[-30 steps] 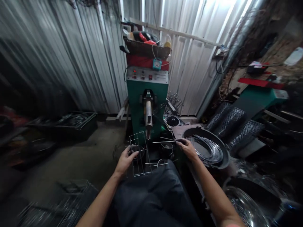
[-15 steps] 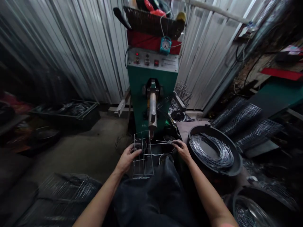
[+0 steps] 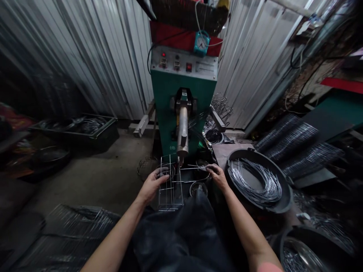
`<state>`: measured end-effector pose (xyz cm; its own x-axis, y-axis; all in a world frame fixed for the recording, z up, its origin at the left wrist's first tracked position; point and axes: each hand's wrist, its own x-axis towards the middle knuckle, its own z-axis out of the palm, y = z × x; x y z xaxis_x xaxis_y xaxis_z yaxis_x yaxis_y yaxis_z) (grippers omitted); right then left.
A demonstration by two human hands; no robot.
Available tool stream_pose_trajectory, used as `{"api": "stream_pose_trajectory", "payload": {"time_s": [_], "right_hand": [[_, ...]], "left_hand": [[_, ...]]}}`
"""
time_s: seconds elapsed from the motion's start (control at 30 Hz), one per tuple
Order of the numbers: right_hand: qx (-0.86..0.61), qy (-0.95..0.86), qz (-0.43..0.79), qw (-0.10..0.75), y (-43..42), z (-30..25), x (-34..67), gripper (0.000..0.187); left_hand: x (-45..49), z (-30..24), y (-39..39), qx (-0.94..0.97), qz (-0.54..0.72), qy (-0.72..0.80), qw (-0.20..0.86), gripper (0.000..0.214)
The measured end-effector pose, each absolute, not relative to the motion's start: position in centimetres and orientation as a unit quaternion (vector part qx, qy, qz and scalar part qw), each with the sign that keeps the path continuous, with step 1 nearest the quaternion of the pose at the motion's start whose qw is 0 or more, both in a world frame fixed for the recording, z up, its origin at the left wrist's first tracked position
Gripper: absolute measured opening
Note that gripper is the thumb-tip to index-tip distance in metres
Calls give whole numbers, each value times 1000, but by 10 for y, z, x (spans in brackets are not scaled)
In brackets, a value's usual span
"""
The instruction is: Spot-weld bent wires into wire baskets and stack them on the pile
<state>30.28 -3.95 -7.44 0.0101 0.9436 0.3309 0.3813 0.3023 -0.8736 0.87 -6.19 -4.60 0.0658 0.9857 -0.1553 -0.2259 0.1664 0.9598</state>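
Observation:
My left hand is closed on the left side of a wire rack, a small frame of thin metal rods held above my lap. My right hand pinches the ends of a few thin metal wires that point left toward the rack. Right above the rack's upper edge is the tip of the metal arm on a green welding machine. Whether the tip touches the rack I cannot tell. A lower wire sticks out from the rack to the right.
On my right stands a round black pan with a coil of cut wires. Another dark pan is nearer me. Stacked wire mesh lies beyond. A crate of metal parts sits at left, wire racks lower left.
The view has tilted down and moved slightly closer to the machine. My left hand still holds the rack, and the wires in my right hand have shifted slightly.

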Motion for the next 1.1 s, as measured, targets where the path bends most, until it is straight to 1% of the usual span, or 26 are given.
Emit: {"api": "stream_pose_trajectory", "payload": {"time_s": [0.37, 0.93, 1.1], "right_hand": [[-516, -643, 297, 482, -34, -74, 307, 20], [-520, -624, 312, 492, -31, -73, 304, 21], [-519, -629, 296, 498, -30, -78, 305, 19]], "left_hand": [[10, -46, -52, 422, 493, 465, 602, 41], [9, -46, -41, 374, 477, 445, 660, 47], [9, -49, -39, 374, 473, 437, 668, 47]]}}
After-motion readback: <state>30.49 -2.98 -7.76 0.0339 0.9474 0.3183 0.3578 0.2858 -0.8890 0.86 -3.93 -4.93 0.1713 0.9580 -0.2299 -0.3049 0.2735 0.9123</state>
